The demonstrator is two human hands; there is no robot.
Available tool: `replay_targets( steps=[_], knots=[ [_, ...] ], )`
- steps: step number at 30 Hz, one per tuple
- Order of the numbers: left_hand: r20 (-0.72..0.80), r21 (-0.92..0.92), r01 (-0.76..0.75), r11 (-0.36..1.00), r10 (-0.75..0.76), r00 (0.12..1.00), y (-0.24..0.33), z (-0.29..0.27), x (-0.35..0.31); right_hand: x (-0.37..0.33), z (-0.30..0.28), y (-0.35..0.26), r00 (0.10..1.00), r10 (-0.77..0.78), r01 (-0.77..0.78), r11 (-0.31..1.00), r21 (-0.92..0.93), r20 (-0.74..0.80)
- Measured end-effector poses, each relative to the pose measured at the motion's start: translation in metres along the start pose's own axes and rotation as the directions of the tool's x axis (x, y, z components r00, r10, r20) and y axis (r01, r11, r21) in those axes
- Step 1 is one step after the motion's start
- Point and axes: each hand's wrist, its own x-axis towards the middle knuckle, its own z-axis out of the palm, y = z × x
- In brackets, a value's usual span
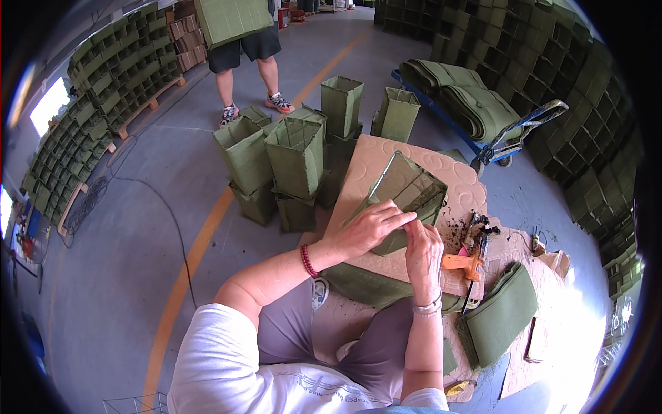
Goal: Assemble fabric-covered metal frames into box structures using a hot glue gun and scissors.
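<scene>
In front of me a tapered green felt-like box with a metal wire along its rim lies tilted on a cardboard-covered work surface, its open mouth showing the inside. My left hand is closed in a pinch at the near edge of that rim. Right beside it, my right hand pinches the same edge, the fingertips of both hands nearly touching. What lies between the fingertips is too small to make out. An orange gun-shaped tool with a black-smeared front rests just right of my right hand, among black crumbs.
Folded green sheets lie at my right. Several finished-looking green boxes stand stacked ahead on the left. A blue cart carries more folded sheets. Another person holds a green box beyond. A cable crosses the floor; stacked boxes line both sides.
</scene>
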Motion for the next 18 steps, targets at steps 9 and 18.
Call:
replay_targets(
  steps=[9,18],
  knots=[
    [0.106,-0.100,0.116,0.988,-0.105,0.989,-0.003,-0.012,0.005,-0.002,-0.001,0.001,0.986,-0.164,0.167,0.983,0.072,-0.037],
    [0.099,-0.217,0.137,0.967,-0.117,0.988,-0.011,-0.018,0.002,0.002,-0.001,-0.012,0.990,-0.109,0.106,0.994,0.035,0.090]
  ],
)
